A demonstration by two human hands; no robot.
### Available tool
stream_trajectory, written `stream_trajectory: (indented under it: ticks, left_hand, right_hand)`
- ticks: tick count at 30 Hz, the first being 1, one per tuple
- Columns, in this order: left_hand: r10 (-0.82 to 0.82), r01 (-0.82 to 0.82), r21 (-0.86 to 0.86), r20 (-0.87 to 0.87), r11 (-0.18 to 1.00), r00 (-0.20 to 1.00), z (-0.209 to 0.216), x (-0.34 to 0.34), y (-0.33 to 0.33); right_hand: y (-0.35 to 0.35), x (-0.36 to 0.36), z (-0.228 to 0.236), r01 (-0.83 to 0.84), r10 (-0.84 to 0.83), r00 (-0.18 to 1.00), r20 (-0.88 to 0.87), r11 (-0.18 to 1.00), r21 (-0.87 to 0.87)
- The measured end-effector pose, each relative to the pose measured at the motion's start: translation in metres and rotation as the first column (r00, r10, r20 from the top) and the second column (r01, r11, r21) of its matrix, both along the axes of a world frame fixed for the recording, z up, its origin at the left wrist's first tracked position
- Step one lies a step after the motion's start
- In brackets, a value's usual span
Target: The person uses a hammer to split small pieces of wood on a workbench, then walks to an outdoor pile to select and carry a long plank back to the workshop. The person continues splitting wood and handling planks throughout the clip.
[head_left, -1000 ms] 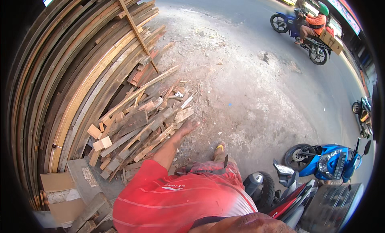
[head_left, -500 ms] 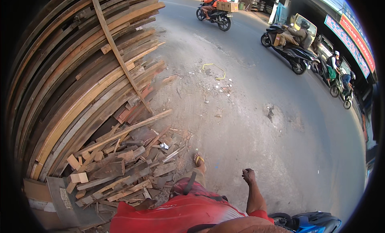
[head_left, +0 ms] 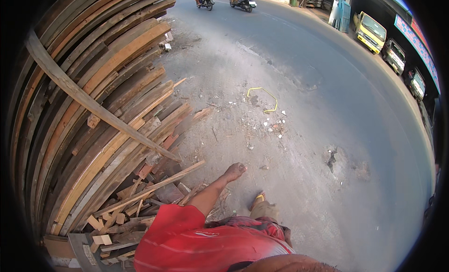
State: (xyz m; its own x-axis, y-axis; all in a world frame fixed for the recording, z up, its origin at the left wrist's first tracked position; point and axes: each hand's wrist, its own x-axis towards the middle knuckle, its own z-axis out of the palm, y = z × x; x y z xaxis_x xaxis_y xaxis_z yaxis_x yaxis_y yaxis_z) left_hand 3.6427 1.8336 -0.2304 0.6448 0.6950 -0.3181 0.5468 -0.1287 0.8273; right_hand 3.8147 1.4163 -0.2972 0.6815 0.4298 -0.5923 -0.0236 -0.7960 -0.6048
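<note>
Empty hand loosely curled over gravel, wood offcuts just beside, stacked planks leftward, other hand unseen

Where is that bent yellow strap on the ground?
In the head view the yellow strap lies on the gritty roadside right of the stacked wooden planks, beyond the outstretched hand, beside small white scraps.

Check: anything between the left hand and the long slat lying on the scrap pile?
Nothing visible. The left hand hangs just right of the slat's near tip, with only bare pavement between them.
</note>
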Motion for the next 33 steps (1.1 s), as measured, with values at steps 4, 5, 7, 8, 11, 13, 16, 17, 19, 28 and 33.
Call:
stream_trajectory:
  ticks: [4, 5, 7, 8, 11, 13, 16, 17, 19, 28, 33]
  left_hand:
    - [-0.003, 0.006, 0.07, -0.054, 0.997, 0.999, -0.005, 0.052, 0.091]
    - [-0.005, 0.008, 0.025, -0.092, 1.0, 0.996, -0.015, 0.055, 0.11]
    - [0.03, -0.028, 0.017, -0.12, 0.999, 0.992, -0.05, 0.039, 0.141]
    - [0.059, -0.071, -0.062, -0.182, 0.996, 0.982, -0.069, 0.027, 0.155]
    - [0.466, -0.516, -0.376, -0.222, 0.77, 0.857, -0.114, -0.034, 0.157]
    - [0.4, -0.519, -0.465, -0.335, 0.718, 0.853, -0.121, -0.079, 0.154]
    - [0.25, -0.318, -0.182, -0.317, 0.931, 0.915, -0.118, -0.095, 0.131]
    - [0.456, -0.54, -0.372, -0.294, 0.755, 0.84, -0.13, -0.094, 0.115]
    - [0.552, -0.694, -0.497, -0.424, 0.52, 0.718, -0.129, -0.066, 0.126]
    - [0.519, -0.652, -0.5, -0.396, 0.569, 0.757, -0.148, 0.071, 0.34]
    - [0.585, -0.611, -0.318, -0.182, 0.725, 0.79, -0.141, 0.093, 0.545]
  right_hand:
    - [0.064, 0.05, -0.034, -0.082, 0.082, 0.997, -0.006, 0.99, -0.118]
    - [0.08, 0.065, -0.044, -0.1, 0.099, 0.995, -0.013, 0.984, -0.145]
    - [0.119, 0.097, -0.06, -0.158, 0.157, 0.987, -0.021, 0.969, -0.189]
    - [0.141, 0.117, -0.067, -0.171, 0.172, 0.985, -0.014, 0.965, -0.197]
    - [0.217, 0.176, -0.076, -0.249, 0.253, 0.967, -0.008, 0.946, -0.207]
    - [0.277, 0.222, -0.076, -0.328, 0.336, 0.942, 0.014, 0.926, -0.186]
    - [0.399, 0.298, -0.066, -0.204, 0.2, 0.976, -0.083, 0.978, -0.046]
    - [0.445, 0.321, -0.06, -0.223, 0.224, 0.974, -0.033, 0.974, 0.033]
    - [0.527, 0.363, -0.041, -0.298, 0.291, 0.954, 0.071, 0.946, 0.132]
    - [0.778, 0.397, -0.026, -0.496, 0.48, 0.868, 0.131, 0.854, 0.156]
    - [0.82, 0.389, -0.072, -0.575, 0.583, 0.811, 0.042, 0.809, -0.124]
